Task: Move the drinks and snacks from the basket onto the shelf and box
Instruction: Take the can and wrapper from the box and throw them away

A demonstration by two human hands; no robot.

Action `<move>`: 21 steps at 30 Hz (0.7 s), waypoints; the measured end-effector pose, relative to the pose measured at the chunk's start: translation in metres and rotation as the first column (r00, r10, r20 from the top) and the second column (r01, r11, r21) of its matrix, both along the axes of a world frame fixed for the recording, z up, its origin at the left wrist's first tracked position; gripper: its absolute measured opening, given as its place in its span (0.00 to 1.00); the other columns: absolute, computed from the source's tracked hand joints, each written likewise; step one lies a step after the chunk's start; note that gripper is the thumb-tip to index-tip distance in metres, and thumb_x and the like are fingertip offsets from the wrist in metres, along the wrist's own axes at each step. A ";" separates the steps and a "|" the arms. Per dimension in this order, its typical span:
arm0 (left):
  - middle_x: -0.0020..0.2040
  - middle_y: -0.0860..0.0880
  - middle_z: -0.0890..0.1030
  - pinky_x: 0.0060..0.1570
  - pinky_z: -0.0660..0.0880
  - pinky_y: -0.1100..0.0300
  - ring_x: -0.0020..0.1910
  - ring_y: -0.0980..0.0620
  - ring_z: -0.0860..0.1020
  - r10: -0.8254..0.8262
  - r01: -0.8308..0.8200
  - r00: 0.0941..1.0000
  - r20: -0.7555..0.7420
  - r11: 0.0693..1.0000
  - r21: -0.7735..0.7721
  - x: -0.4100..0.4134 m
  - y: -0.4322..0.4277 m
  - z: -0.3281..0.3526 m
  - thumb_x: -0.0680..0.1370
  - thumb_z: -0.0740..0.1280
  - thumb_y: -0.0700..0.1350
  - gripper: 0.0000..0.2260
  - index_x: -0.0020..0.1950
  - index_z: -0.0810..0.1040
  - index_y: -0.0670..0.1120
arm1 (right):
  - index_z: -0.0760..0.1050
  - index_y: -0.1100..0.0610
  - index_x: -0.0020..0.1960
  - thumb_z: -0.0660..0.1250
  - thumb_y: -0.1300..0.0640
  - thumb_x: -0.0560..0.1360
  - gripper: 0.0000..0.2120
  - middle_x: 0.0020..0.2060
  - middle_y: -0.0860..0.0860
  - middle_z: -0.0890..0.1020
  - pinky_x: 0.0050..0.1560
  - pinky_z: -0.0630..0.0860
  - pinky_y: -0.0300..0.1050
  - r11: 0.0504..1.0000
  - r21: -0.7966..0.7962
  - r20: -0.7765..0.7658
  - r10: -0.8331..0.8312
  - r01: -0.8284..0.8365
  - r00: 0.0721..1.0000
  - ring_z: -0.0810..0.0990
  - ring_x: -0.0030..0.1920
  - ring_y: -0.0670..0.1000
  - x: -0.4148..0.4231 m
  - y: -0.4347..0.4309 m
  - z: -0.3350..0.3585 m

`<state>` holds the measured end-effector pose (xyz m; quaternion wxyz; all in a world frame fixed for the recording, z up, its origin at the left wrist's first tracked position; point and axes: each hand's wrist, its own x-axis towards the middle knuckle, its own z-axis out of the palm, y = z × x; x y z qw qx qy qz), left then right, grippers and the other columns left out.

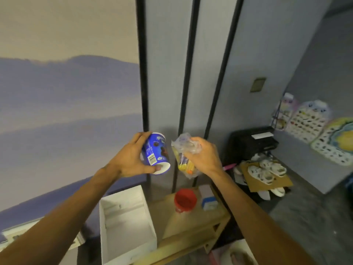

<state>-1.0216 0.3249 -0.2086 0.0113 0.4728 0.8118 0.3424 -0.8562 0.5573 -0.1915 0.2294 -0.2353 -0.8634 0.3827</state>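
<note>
This looks like a lived-in room of a home. A low wooden shelf [172, 224] stands against a grey panelled wall [166, 73], with a red cup [185, 199] on top. Left of the shelf sits a white box [122, 196], below a mural [66, 92] of hazy blue hills. Right of the shelf, pale clogs [267, 171] lie on cardboard [284, 183] on the floor. Farther right, pastel cartoon-faced organisers [305, 121] hang on the wall.

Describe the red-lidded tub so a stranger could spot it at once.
Find the low wooden shelf at the bottom, right of the open white box. On its top, below the clear snack bag that the right hand grips, stands the red-lidded tub. It is the only red thing there; the small blue-and-white box sits to its right.
</note>
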 end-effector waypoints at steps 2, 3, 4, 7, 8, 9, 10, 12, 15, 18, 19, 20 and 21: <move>0.71 0.62 0.65 0.53 0.78 0.72 0.62 0.61 0.77 -0.079 0.079 0.997 0.011 0.997 0.003 0.021 0.042 0.006 0.59 0.79 0.75 0.59 0.82 0.56 0.56 | 0.83 0.50 0.64 0.77 0.41 0.77 0.20 0.51 0.46 0.87 0.54 0.83 0.41 0.998 0.024 0.020 -0.054 0.054 0.998 0.86 0.49 0.44 0.037 0.030 0.008; 0.70 0.63 0.64 0.51 0.77 0.74 0.62 0.62 0.77 -0.110 0.110 0.994 0.017 0.994 -0.002 0.033 0.064 0.007 0.58 0.78 0.76 0.60 0.82 0.55 0.56 | 0.83 0.51 0.64 0.76 0.42 0.77 0.20 0.52 0.47 0.87 0.56 0.83 0.44 0.996 0.040 0.032 -0.079 0.078 0.996 0.86 0.51 0.47 0.056 0.046 0.010; 0.69 0.64 0.64 0.49 0.76 0.76 0.61 0.63 0.77 -0.138 0.138 0.990 0.025 0.990 -0.012 0.045 0.085 0.008 0.58 0.79 0.75 0.61 0.83 0.54 0.56 | 0.82 0.54 0.65 0.77 0.45 0.78 0.20 0.53 0.49 0.86 0.59 0.81 0.46 0.993 0.061 0.043 -0.101 0.099 0.994 0.85 0.53 0.49 0.076 0.063 0.009; 0.71 0.57 0.67 0.54 0.79 0.68 0.60 0.56 0.78 -0.215 0.216 0.976 0.019 0.976 -0.038 0.086 0.148 0.008 0.60 0.82 0.69 0.60 0.83 0.56 0.52 | 0.79 0.55 0.70 0.78 0.52 0.77 0.23 0.60 0.51 0.84 0.62 0.73 0.40 0.977 0.123 0.111 -0.186 0.172 0.976 0.81 0.60 0.50 0.137 0.117 0.003; 0.71 0.55 0.68 0.56 0.81 0.64 0.61 0.54 0.78 -0.234 0.235 0.972 0.017 0.971 -0.042 0.101 0.169 0.006 0.59 0.82 0.68 0.59 0.82 0.57 0.52 | 0.77 0.54 0.71 0.78 0.53 0.77 0.24 0.62 0.51 0.83 0.63 0.73 0.41 0.973 0.114 0.130 -0.213 0.199 0.968 0.81 0.62 0.51 0.158 0.134 -0.001; 0.71 0.55 0.68 0.56 0.81 0.63 0.61 0.54 0.78 -0.251 0.251 0.968 0.021 0.967 -0.046 0.116 0.188 0.003 0.59 0.82 0.66 0.57 0.81 0.58 0.52 | 0.76 0.55 0.72 0.77 0.53 0.79 0.24 0.64 0.52 0.82 0.66 0.72 0.42 0.971 0.118 0.176 -0.225 0.206 0.958 0.80 0.64 0.52 0.179 0.149 -0.005; 0.70 0.56 0.68 0.53 0.81 0.66 0.60 0.55 0.78 -0.267 0.268 0.963 0.027 0.962 -0.054 0.131 0.208 0.000 0.60 0.83 0.65 0.56 0.80 0.58 0.53 | 0.76 0.58 0.72 0.75 0.54 0.80 0.23 0.65 0.55 0.81 0.67 0.70 0.43 0.969 0.140 0.218 -0.229 0.202 0.949 0.80 0.66 0.54 0.199 0.162 -0.010; 0.71 0.56 0.66 0.50 0.78 0.71 0.60 0.55 0.77 -0.302 0.304 0.952 0.042 0.950 -0.070 0.160 0.246 -0.011 0.61 0.84 0.62 0.56 0.80 0.57 0.55 | 0.80 0.64 0.66 0.76 0.58 0.80 0.18 0.60 0.60 0.84 0.61 0.71 0.39 0.947 0.203 0.142 -0.279 0.248 0.950 0.83 0.61 0.58 0.238 0.192 -0.026; 0.73 0.55 0.65 0.60 0.80 0.58 0.65 0.53 0.74 -0.342 0.349 0.936 0.081 0.932 -0.096 0.203 0.294 -0.035 0.62 0.84 0.61 0.58 0.83 0.54 0.55 | 0.83 0.61 0.61 0.77 0.58 0.79 0.13 0.55 0.56 0.86 0.61 0.74 0.37 0.942 0.191 0.187 -0.311 0.276 0.932 0.83 0.56 0.51 0.286 0.225 -0.053; 0.76 0.53 0.64 0.67 0.76 0.50 0.69 0.54 0.70 -0.404 0.416 0.909 0.106 0.897 -0.151 0.239 0.332 -0.070 0.62 0.83 0.65 0.59 0.84 0.52 0.54 | 0.84 0.59 0.53 0.75 0.59 0.81 0.04 0.48 0.52 0.85 0.61 0.80 0.42 0.946 0.014 0.249 -0.318 0.325 0.915 0.84 0.52 0.49 0.320 0.250 -0.091; 0.77 0.53 0.63 0.68 0.75 0.50 0.71 0.54 0.69 -0.423 0.435 0.900 0.107 0.883 -0.174 0.248 0.343 -0.084 0.61 0.81 0.67 0.60 0.84 0.52 0.54 | 0.84 0.59 0.57 0.76 0.59 0.79 0.07 0.49 0.52 0.84 0.61 0.80 0.45 0.926 -0.036 0.211 -0.360 0.375 0.909 0.82 0.51 0.49 0.327 0.254 -0.106; 0.78 0.53 0.62 0.68 0.74 0.52 0.71 0.55 0.68 -0.443 0.456 0.890 0.106 0.869 -0.192 0.257 0.353 -0.099 0.60 0.80 0.70 0.60 0.83 0.52 0.54 | 0.83 0.56 0.62 0.78 0.56 0.77 0.15 0.52 0.49 0.83 0.61 0.80 0.47 0.902 -0.083 0.181 -0.405 0.425 0.896 0.81 0.53 0.48 0.334 0.255 -0.121; 0.78 0.55 0.61 0.67 0.72 0.55 0.70 0.58 0.67 -0.467 0.479 0.878 0.106 0.855 -0.200 0.264 0.363 -0.116 0.60 0.79 0.71 0.60 0.83 0.52 0.55 | 0.80 0.53 0.66 0.79 0.52 0.75 0.21 0.55 0.47 0.82 0.61 0.79 0.48 0.875 -0.115 0.184 -0.447 0.471 0.875 0.81 0.55 0.48 0.339 0.256 -0.136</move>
